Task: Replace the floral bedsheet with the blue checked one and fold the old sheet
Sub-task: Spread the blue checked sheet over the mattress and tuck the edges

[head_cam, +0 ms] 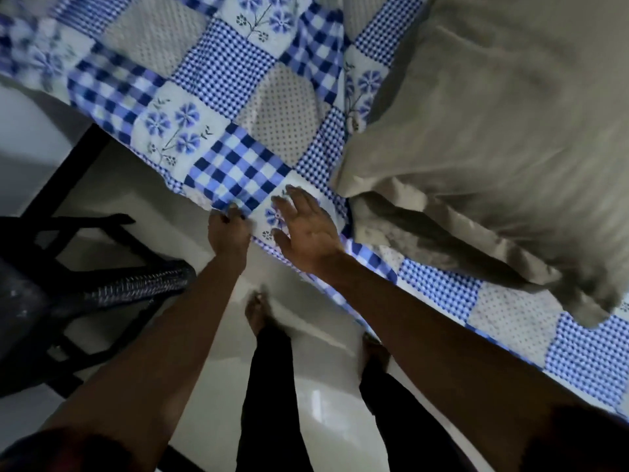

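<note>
The blue checked sheet, a patchwork of checks, dots and blue flowers, lies spread over the bed and hangs over its near edge. My left hand grips the sheet's edge at the bed's side, fingers curled round the cloth. Just to its right, my right hand lies flat on the sheet with its fingers spread. The floral bedsheet is not in view.
A beige pillow lies on the sheet at the right, with a second pillow's end under it. A dark chair stands on the pale tiled floor at the left. My legs and bare feet stand by the bed.
</note>
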`<state>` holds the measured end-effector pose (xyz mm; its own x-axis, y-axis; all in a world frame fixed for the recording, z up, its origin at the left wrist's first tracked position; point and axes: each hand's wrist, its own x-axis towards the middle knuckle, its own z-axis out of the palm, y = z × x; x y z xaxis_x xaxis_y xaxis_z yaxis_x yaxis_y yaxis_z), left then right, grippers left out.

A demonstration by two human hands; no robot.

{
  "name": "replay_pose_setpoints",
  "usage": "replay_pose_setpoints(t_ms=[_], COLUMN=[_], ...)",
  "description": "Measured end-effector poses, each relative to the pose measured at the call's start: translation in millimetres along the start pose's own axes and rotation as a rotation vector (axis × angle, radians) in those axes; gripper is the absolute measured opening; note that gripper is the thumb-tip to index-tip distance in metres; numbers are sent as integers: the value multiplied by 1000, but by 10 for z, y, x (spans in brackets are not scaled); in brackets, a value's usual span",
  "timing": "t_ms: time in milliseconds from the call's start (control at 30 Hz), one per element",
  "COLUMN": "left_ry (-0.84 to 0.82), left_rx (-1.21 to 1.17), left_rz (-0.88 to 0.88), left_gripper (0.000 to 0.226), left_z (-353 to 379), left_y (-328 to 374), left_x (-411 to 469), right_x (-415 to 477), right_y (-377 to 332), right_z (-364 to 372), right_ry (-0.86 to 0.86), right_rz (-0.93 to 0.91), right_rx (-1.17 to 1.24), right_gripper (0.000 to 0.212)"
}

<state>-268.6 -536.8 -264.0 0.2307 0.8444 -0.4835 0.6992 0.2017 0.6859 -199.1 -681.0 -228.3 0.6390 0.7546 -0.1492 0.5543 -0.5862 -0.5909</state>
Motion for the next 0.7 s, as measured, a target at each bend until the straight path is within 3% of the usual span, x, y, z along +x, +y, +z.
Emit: replay_pose_setpoints(t_ms=[100,167,300,400,500,600,700], left_ry=[14,36,-61,-83,-60,-62,-89], left_rx=[42,-88,-221,-411,-418,-307,-198], left_rz=[85,-9,-319,-459,-297,-136,-96], left_gripper=[28,19,13,18,16,20,52], left_z=[-212,-386,-678,-854,-1040,-1167,-1186], left_y=[-115,-269,-307,42,290,504,685], left_x=[98,222,665,1091,1536,1877,2220], right_x=[238,294,338,569,956,1448,1956], right_y=[-184,-385,-728,-824,-872,-968,-1132], right_z=[118,213,349,291,292,332,381], right_ry=[-15,-41,-249,-73,90,113,124], right_rz=[117,111,18,45,51,20,-23], right_rx=[-64,-91,-123,-88,-96,-116,-138], right_gripper=[56,52,52,48,41,43,47])
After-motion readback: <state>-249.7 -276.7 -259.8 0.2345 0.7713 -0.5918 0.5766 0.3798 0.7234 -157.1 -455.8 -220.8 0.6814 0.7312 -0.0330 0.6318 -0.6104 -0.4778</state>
